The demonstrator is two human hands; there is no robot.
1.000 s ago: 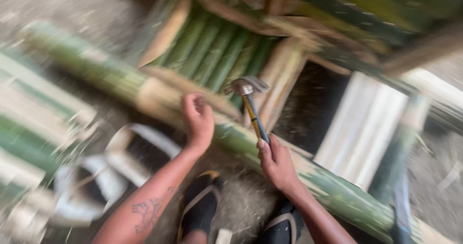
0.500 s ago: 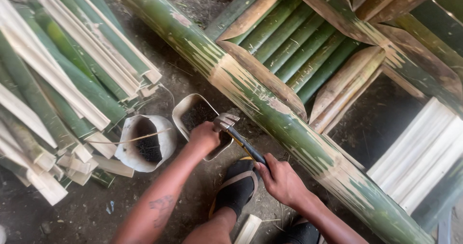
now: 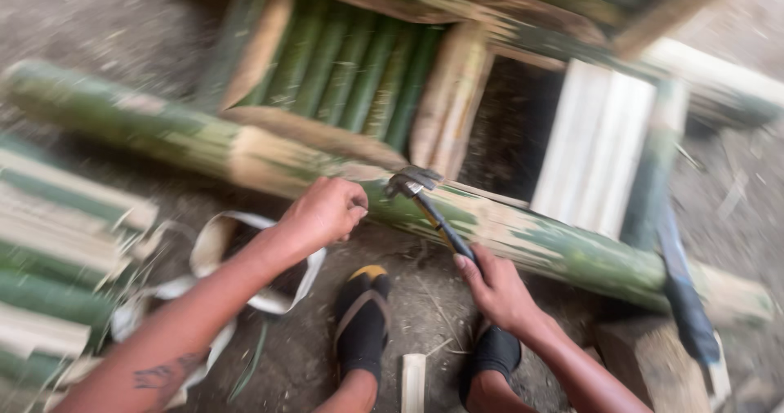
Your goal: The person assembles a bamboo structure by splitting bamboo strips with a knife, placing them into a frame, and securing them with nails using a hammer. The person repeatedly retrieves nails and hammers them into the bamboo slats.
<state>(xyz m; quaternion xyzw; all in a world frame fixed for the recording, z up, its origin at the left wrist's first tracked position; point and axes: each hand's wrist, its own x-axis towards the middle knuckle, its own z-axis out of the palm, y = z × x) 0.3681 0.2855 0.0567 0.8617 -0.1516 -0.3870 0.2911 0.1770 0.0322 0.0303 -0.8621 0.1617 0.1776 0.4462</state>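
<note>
Bamboo pole (image 3: 523, 229) lies across slats (image 3: 343, 70); right hand (image 3: 494, 286) grips hammer (image 3: 429, 205), head on pole. Left hand (image 3: 327, 210), clenched, pinches beside it. Cut containers (image 3: 224, 254) near sandals (image 3: 363, 319).

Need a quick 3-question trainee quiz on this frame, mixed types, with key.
1. True or false: the right hand grips the hammer by its handle.
2. Where does the left hand rest? A) on the white slat panel B) against the long green bamboo pole, close to the hammer head C) in the cut white container
3. Fill in: the hammer head sits over the ____.

Key: 1 true; 2 B; 3 bamboo pole. Whether the left hand pinches a nail cannot be told; the frame is blurred.
</note>
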